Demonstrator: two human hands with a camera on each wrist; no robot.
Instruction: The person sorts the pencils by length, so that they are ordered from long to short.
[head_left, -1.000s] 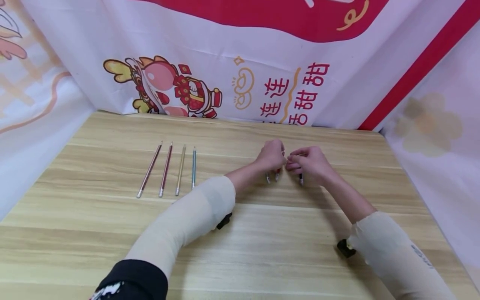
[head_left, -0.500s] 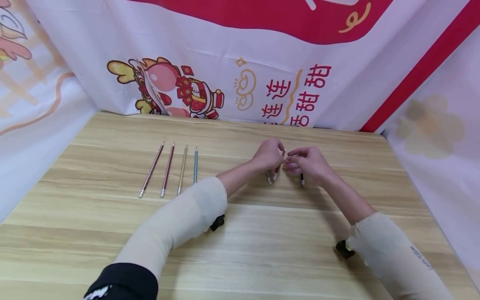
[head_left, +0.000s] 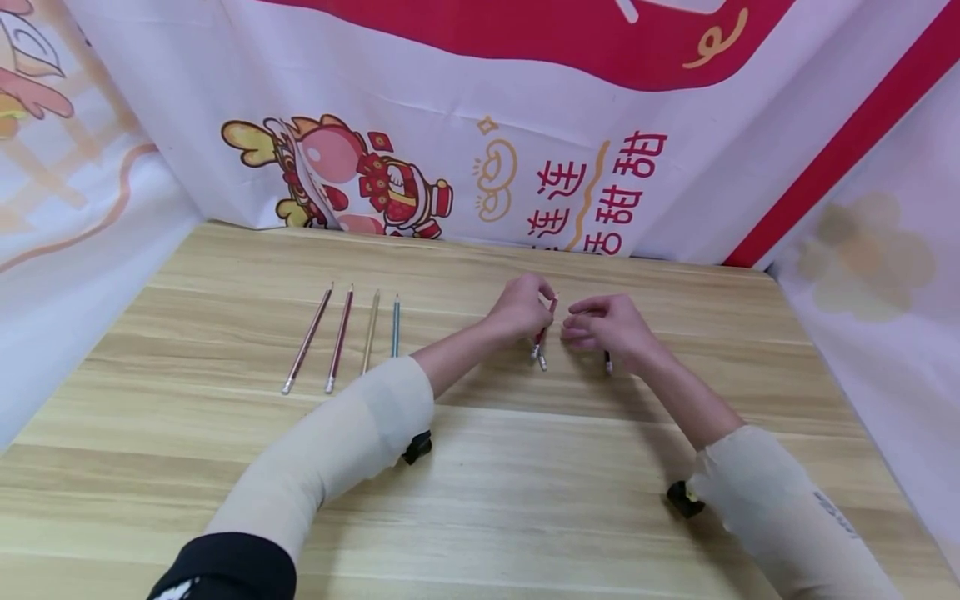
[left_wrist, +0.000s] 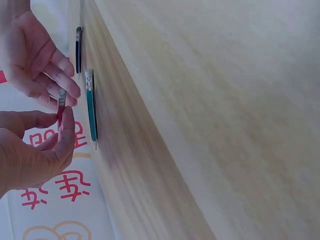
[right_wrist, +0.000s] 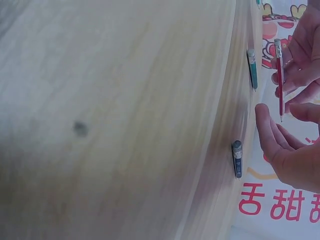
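My left hand (head_left: 520,308) pinches a red pencil (right_wrist: 280,82) between thumb and fingers, its eraser end toward me and its sharpened tip away. Below that hand a green pencil (left_wrist: 91,107) lies on the wooden table, with only its eraser end showing in the head view. Just to the right is my right hand (head_left: 611,327), its fingers loosely bent and apart, holding nothing. Beneath it a dark pencil (right_wrist: 237,162) lies on the table, partly hidden in the head view. A small gap separates the two hands.
Left of the hands, two dark red pencils (head_left: 340,337), a golden pencil (head_left: 371,329) and a blue pencil (head_left: 396,321) lie in a spaced row. My left sleeve covers the near ends of the last two. A printed cloth (head_left: 420,83) hangs behind the table (head_left: 525,483).
My left hand has moved left with the red pencil, away from the right hand's fingers, which were close beside it. The right hand stays nearly in place.
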